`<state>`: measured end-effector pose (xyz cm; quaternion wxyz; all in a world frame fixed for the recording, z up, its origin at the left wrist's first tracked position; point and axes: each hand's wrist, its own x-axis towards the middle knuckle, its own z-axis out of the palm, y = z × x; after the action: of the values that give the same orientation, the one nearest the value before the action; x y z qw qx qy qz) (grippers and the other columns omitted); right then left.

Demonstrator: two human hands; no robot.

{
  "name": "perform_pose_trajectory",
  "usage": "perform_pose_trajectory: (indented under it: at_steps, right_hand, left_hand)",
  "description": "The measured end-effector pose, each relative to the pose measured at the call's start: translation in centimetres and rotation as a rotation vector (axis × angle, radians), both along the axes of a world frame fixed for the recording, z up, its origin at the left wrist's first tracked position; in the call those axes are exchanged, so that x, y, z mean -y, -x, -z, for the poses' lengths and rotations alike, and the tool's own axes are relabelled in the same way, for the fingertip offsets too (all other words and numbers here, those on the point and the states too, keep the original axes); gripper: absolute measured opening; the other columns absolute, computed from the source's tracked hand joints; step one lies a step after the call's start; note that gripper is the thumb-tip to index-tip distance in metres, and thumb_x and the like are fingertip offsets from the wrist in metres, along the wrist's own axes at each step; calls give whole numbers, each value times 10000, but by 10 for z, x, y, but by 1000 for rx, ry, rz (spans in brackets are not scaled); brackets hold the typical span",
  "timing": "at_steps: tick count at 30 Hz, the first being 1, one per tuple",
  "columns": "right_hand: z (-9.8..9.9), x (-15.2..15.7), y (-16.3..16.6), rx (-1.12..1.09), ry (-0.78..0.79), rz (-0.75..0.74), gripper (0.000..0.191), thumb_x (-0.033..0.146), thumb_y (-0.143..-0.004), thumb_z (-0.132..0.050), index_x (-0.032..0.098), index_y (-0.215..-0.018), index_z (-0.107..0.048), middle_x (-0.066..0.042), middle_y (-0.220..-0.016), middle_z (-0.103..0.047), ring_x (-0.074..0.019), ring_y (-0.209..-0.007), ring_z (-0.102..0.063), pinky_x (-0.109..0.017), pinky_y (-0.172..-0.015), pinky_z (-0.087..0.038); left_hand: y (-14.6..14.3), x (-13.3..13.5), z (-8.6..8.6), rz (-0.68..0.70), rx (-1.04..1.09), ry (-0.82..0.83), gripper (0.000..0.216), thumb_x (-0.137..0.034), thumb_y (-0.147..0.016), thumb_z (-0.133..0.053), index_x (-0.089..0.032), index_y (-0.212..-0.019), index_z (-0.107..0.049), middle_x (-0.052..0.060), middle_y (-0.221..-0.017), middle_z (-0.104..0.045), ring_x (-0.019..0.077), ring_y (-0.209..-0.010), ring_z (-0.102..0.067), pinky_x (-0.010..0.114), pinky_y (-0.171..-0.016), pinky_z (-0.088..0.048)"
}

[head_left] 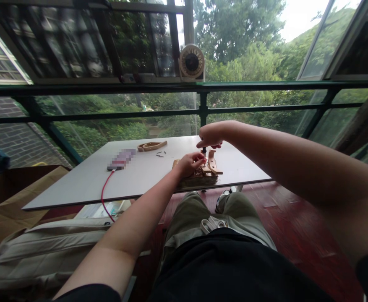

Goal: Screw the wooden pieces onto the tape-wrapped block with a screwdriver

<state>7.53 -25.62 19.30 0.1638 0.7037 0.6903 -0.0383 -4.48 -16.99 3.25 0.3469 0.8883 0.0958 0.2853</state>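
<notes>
My right hand (212, 133) is wrapped over the top of an upright screwdriver (204, 150), whose dark handle shows below the fingers. The shaft points down at a small light wooden piece (206, 170). Close beside the tip, my left hand (188, 163) has its thumb and fingers pinched together; what lies between them is too small to make out. A curved wooden part (214, 162) with dark holes stands just to the right. Beneath them lies a thick block (199, 181) with a shiny, wrapped-looking surface, near the front edge of the white table (146, 172).
Toward the back left lie a curved wooden frame (152, 146) and several small screws (160, 155). A blurred-out phone (122, 159) has a red cable (103, 191) hanging over the table edge. A round fan (191, 62) stands above the green railing (158, 87). A beige bag (45, 251) sits lower left.
</notes>
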Motion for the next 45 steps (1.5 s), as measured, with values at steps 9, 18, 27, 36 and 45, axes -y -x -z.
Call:
perform_pose_trajectory:
  at_steps: [9, 18, 27, 36, 45]
  right_hand:
    - [-6, 5, -7, -31, -59, -138, 235, 225, -824, -605, 114, -1017, -680, -43, -779, -703, -131, -660, -604, -267, -664, -386]
    - [-3, -1, -5, 71, -70, -95, 457, 443, -894, -462, 69, -796, -704, -78, -652, -669, -137, -558, -564, -298, -641, -388]
    - [6, -10, -13, 51, -162, -29, 554, 589, -858, -442, 106, -777, -702, -92, -719, -669, -166, -568, -564, -318, -584, -396]
    - [6, -6, -8, 20, -135, 36, 617, 630, -866, -424, 86, -836, -714, -113, -727, -662, -180, -620, -578, -329, -638, -402]
    - [9, 6, -3, 39, -265, -226, 426, 302, -763, -613, 178, -1171, -608, -79, -982, -676, -172, -738, -551, -272, -586, -349]
  left_hand:
    - [1, 1, -1, 25, -6, 21, 299, -403, -901, -492, -151, -903, -653, 23, -822, -660, 123, -692, -557, 226, -652, -435]
    - [-1, -1, 2, 70, -23, 85, 300, -379, -909, -475, -146, -908, -665, 36, -846, -670, 125, -696, -569, 229, -659, -450]
    - [-1, -2, 4, 113, -28, 143, 325, -403, -923, -445, -150, -925, -650, 44, -859, -663, 136, -718, -590, 239, -662, -462]
    - [-1, 0, 0, 15, 11, 82, 287, -434, -854, -572, -157, -855, -647, 36, -833, -695, 153, -745, -619, 260, -697, -478]
    - [4, 4, -4, -24, -27, 50, 305, -409, -879, -549, -146, -864, -701, 48, -820, -721, 151, -730, -631, 244, -673, -472]
